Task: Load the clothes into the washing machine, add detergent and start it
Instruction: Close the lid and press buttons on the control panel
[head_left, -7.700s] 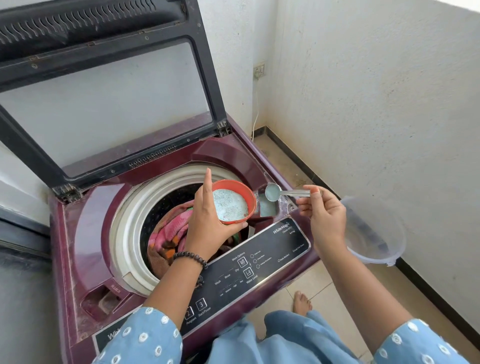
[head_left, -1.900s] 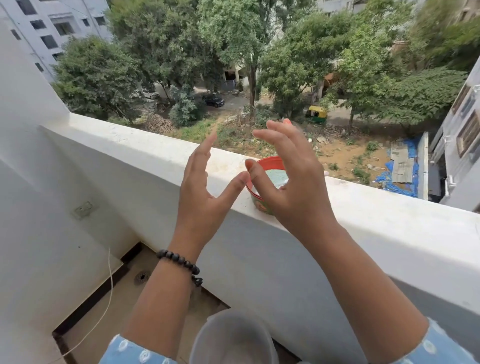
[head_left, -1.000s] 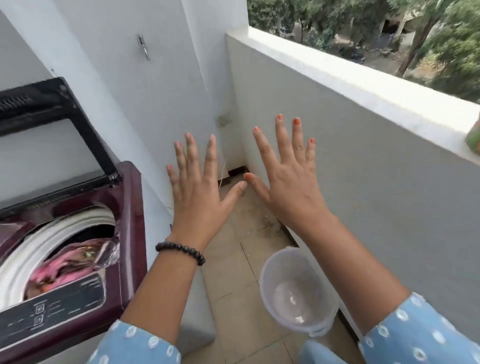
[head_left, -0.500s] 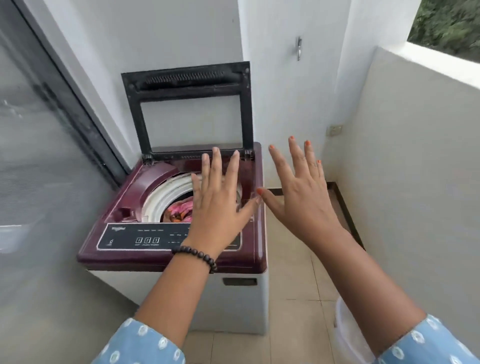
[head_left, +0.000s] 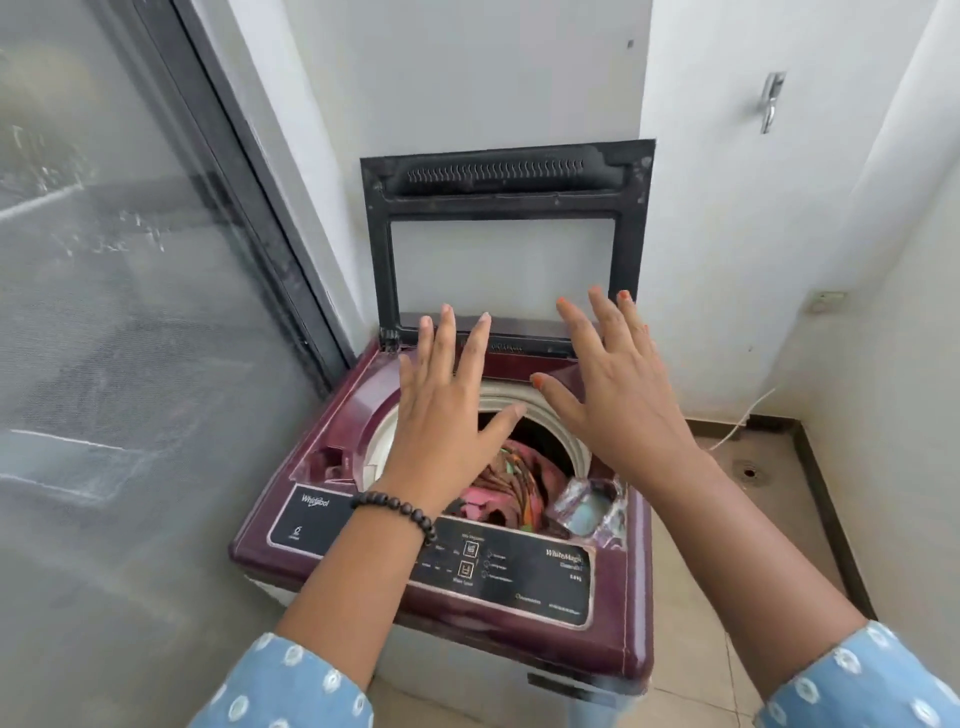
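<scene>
Clothes (head_left: 511, 480) lie inside the drum of the washing machine (head_left: 363, 431), a pink and orange heap low in the round opening, near the right side of it. Your left hand (head_left: 447, 410) and your right hand (head_left: 618, 395) both hover over the opening with the fingers spread; each grip is released and grasps nothing.

What could go wrong from here, as I judge it:

- The lid (head_left: 501, 187) stands upright at the far side, leaning toward the wall. If you pull it down fast while a hand is above the rim, it may fall on your fingers.
- A fold of cloth seems to rise close to the near edge of the opening. If it hangs over the rim, the lid may trap it and not close fully.
- The detergent drawer (head_left: 589, 506) at the near right corner looks open, with pale powder in it and a torn plastic film around it. If it is not pushed in, or the film gets in the way, the powder may not wash down well.
- On the control panel (head_left: 509, 566) the buttons sit close together and your left forearm hides part of them, so you could press a wrong one.
- I cannot tell whether the white cable (head_left: 740, 418) on the floor at the far right belongs to the machine; if it is not plugged in, the machine will not start.

Count: one washing machine, one lid, one control panel, one drawer, one heap of clothes (the single pieces cannot be counted), two hands, one bead bracelet (head_left: 397, 512) on the left wrist, one cable, one floor drain (head_left: 748, 473).
</scene>
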